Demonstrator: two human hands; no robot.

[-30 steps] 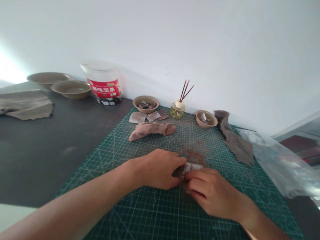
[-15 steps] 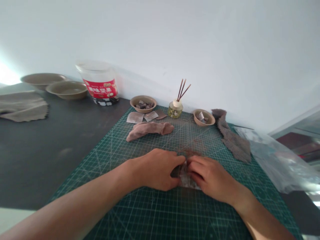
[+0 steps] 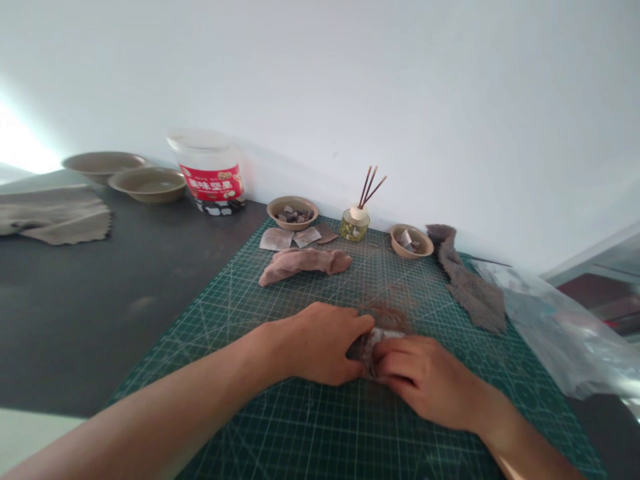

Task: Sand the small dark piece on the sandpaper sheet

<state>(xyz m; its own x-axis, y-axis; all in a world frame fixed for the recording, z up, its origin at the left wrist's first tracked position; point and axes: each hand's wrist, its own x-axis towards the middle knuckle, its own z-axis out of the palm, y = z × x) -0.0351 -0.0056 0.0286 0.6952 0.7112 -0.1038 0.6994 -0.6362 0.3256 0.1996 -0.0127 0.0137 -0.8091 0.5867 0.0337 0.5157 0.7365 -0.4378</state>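
A small grey-white, smudged sheet lies on the green cutting mat, mostly covered by my hands. My left hand rests at its left side, thumb and fingertips closed on the edge with a dark gap between them. Bunched fingers of my right hand press on the sheet from the right. Whether a small piece sits under these fingers is hidden. Reddish-brown dust is spread over the mat just beyond my fingertips.
A crumpled brownish cloth lies ahead, with flat square pieces behind it. Farther back stand a bowl of stone-like chips, a reed diffuser and another small bowl. Grey cloth and clear plastic are rightward; a tub is left.
My right hand has slid slightly down and toward me over the sheet, uncovering more dust. My left hand has stayed nearly in place. The whole view has shifted slightly.
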